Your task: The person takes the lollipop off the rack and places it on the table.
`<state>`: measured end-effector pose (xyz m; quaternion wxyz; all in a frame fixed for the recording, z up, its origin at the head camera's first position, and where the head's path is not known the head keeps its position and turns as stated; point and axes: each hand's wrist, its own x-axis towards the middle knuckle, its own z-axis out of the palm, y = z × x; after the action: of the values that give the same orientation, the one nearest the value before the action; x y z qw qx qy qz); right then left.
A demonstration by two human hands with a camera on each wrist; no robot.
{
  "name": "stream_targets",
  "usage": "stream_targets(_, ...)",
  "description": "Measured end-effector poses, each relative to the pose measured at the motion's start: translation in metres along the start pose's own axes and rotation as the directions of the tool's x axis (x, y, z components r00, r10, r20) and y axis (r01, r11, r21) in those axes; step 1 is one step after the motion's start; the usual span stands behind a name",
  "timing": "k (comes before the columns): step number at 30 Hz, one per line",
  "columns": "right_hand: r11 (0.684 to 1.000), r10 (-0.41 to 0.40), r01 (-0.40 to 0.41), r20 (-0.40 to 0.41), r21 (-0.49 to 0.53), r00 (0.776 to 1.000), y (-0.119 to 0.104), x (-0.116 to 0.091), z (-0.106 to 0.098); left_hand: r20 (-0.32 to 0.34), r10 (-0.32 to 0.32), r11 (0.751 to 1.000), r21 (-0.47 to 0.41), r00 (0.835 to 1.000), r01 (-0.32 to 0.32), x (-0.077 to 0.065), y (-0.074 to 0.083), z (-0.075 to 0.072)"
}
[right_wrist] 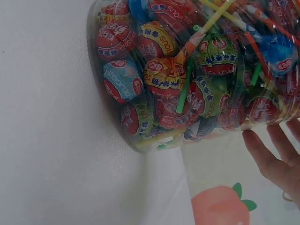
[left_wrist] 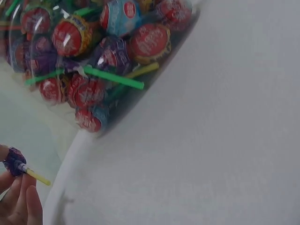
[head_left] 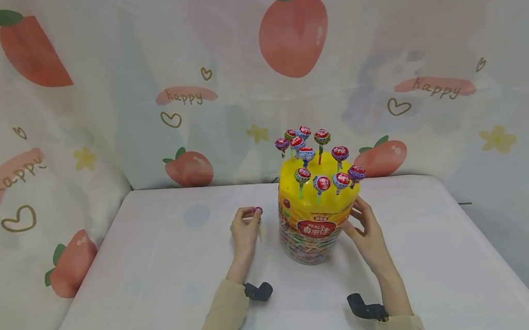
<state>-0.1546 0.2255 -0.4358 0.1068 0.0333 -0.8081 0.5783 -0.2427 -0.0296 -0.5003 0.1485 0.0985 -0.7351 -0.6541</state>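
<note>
My left hand (head_left: 244, 233) pinches a lollipop in a purple wrapper (left_wrist: 14, 161) by its head, left of a big clear candy jar (head_left: 309, 245). The lollipop's yellow stick (left_wrist: 38, 176) points away from the fingers in the left wrist view. Wrapped lollipops fill the jar, and its yellow top (head_left: 320, 202) bears a red label. Several lollipops (head_left: 306, 155) stand upright on that top, sticks down. On the jar's right side rest the fingertips of my right hand (head_left: 367, 237), its fingers spread and slightly bent; the right wrist view shows these fingers (right_wrist: 265, 152) against the clear wall.
The jar stands on a table with a white cloth (head_left: 161, 276). Behind and to the left hangs a pale curtain (head_left: 235, 27) printed with fruit, hearts and "happy". A black wrist camera mount sits on each forearm, the left one (head_left: 258, 292) near the jar's front.
</note>
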Motion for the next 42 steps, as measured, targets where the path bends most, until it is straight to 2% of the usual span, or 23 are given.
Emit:
stream_targets(4, 1.000, 0.004, -0.004, 0.003, -0.002, 1.000, 0.000, 0.000, 0.001, 0.010, -0.002, 0.997, 0.077, 1.000, 0.002, 0.002, -0.007, 0.000)
stream_targets(9, 1.000, 0.001, -0.001, 0.004, 0.000, 1.000, 0.001, 0.000, 0.001, 0.032, 0.023, 0.985, 0.168, 0.999, -0.028, 0.005, -0.015, 0.000)
stream_targets(20, 1.000, -0.007, 0.007, 0.006, -0.001, 1.000, 0.000, 0.001, 0.000, 0.027, 0.022, 0.955, 0.296, 0.999, -0.029, 0.009, -0.011, 0.001)
stream_targets(34, 1.000, -0.014, 0.014, 0.003, -0.009, 1.000, 0.002, 0.001, 0.000, 0.040, 0.022, 0.929, 0.368, 0.999, -0.035, 0.011, -0.012, 0.000)
stream_targets(42, 1.000, -0.010, 0.010, 0.006, -0.008, 1.000, 0.002, 0.001, 0.000, 0.052, 0.018, 0.925, 0.379, 0.998, -0.036, 0.012, -0.013, -0.001)
